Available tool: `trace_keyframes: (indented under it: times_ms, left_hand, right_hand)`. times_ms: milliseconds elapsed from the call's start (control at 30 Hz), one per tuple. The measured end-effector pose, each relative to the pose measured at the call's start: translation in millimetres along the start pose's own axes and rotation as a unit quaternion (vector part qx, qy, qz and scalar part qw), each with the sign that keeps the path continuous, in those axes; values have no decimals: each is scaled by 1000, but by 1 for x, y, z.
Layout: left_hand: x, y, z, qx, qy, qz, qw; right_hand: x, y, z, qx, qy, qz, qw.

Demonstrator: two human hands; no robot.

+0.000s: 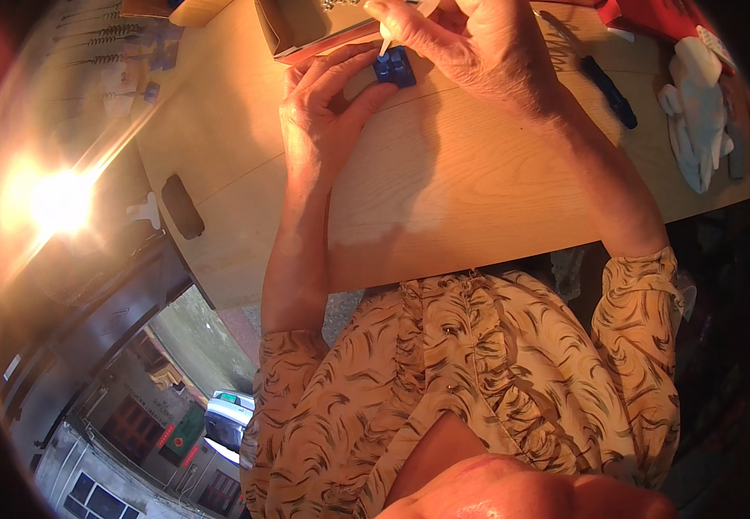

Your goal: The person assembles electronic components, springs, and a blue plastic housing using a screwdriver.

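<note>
My left hand [316,112] pinches a small blue block [395,67] against the wooden tabletop [383,208], thumb on its near side and fingers on its far side. Above it, my right hand [478,52] is closed around a small whitish tube, mostly hidden by the fingers. The tube's narrow white tip [385,45] points down at the top of the block. Whether the tip touches the block I cannot tell.
Beyond my left hand stands an open cardboard box [293,30] with small metal pieces. To the right lie a dark-blue-handled tool [610,93], white gloves [696,117] and a red box [643,16]. A bright lamp [63,203] glares at the left.
</note>
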State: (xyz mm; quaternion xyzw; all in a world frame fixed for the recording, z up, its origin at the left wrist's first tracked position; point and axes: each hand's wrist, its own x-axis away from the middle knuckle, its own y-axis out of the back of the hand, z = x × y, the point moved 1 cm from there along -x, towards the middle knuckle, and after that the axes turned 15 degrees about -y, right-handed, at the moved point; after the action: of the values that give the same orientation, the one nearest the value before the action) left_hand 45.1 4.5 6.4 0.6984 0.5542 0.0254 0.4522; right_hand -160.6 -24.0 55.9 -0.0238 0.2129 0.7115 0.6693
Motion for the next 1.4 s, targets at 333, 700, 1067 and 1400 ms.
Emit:
trace_keyframes:
  times_ms: [333, 700, 1067, 1400]
  left_hand:
    - [0, 3, -4, -15, 0, 24, 1000]
    - [6, 0, 9, -1, 10, 1, 1000]
    - [8, -2, 12, 33, 1, -17, 999]
    - [10, -4, 15, 35, -8, -23, 999]
  right_hand:
    - [7, 52, 6, -398, -293, 35, 869]
    - [44, 142, -39, -387, -210, -137, 887]
    - [50, 118, -86, -86, -160, -320, 930]
    - [36, 127, -108, 170, -190, -300, 919]
